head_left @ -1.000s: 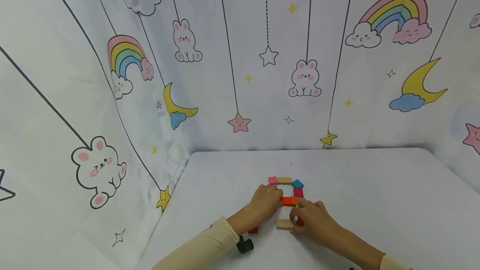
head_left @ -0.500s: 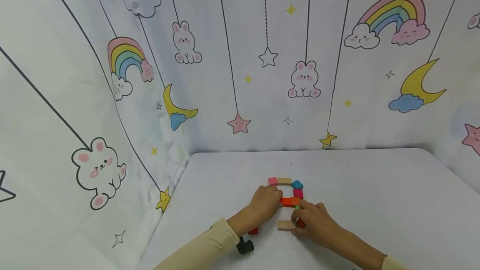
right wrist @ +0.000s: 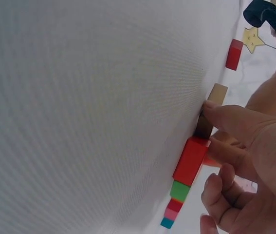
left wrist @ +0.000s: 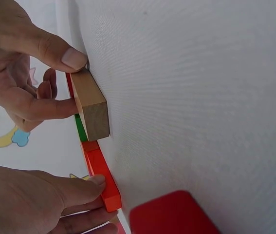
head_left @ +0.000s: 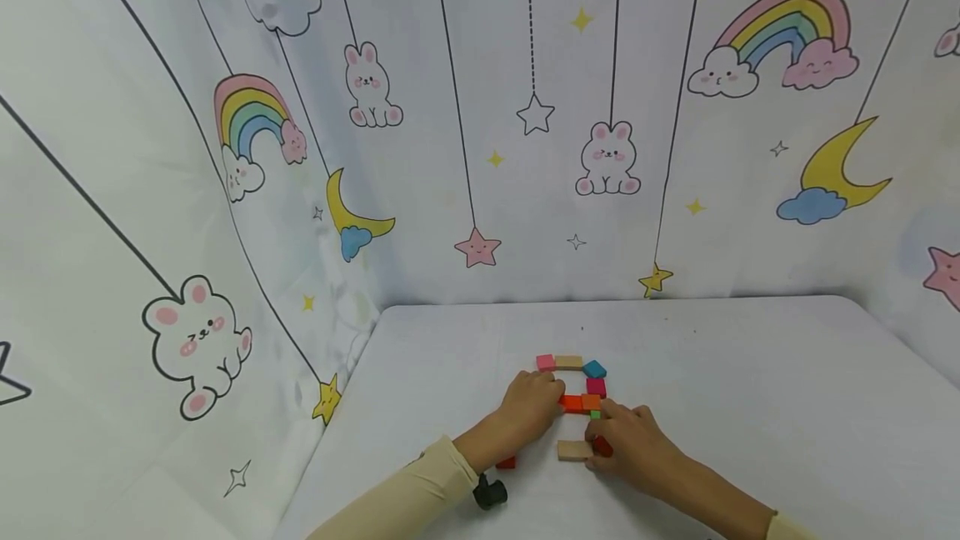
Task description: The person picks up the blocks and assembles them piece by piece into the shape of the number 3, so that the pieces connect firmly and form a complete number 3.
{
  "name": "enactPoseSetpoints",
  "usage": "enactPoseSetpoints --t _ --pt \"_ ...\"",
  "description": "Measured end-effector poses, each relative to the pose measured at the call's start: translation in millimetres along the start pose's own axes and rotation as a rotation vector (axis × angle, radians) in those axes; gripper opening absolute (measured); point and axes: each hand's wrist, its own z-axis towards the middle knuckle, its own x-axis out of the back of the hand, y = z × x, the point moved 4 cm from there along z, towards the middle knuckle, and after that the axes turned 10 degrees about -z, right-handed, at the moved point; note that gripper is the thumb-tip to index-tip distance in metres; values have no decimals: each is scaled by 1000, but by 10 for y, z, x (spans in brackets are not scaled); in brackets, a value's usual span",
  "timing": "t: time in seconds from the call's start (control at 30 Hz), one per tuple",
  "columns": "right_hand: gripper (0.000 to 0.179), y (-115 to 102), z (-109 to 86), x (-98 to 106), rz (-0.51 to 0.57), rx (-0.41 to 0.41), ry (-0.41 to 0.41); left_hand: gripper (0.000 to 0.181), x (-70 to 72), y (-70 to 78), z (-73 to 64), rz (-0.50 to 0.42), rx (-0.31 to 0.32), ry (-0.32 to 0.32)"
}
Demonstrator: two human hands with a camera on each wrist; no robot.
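In the head view, my left hand [head_left: 531, 407] is at the left end of an orange-red block [head_left: 573, 403]; the left wrist view shows thumb and fingers pinching that block. My right hand [head_left: 637, 442] pinches the end of a plain wooden block [head_left: 574, 451] between thumb and finger. That block lies on the table beside a dark red block [head_left: 602, 446], partly hidden by the right hand. A green block [right wrist: 180, 190] adjoins the dark red one. An orange block [head_left: 591, 402] sits at the orange-red block's right end.
Above the hands lie a pink block [head_left: 545, 362], another wooden block [head_left: 568, 362], a blue block [head_left: 595, 369] and a crimson block [head_left: 596, 387]. A separate red block [head_left: 506, 462] lies below the left forearm, near a black device [head_left: 490, 492]. White cloth covers the table [head_left: 750, 390].
The lower wooden block has slid slightly right, up to the dark red block, with my right hand. My left hand stays in place.
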Motion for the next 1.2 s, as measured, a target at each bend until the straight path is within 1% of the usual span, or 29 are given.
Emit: enactPoseSetpoints --t 0.2,0.33,0.57,0.9,1.0,1.2 --pt "30 14 4 -4 1 -10 -13 23 9 -8 6 1 -1 8" --pt "32 19 3 -3 2 -2 -2 22 -8 -19 19 1 2 14" --pt "32 27 6 12 1 8 -9 25 -27 -22 10 4 13 -4" --pt "34 19 -1 19 4 1 -13 26 -56 -31 19 4 16 -8" --pt "35 7 -7 30 5 6 -2 25 -52 -31 19 6 13 -15" --pt "33 -39 -10 64 3 48 54 25 -52 -28 42 5 6 -24"
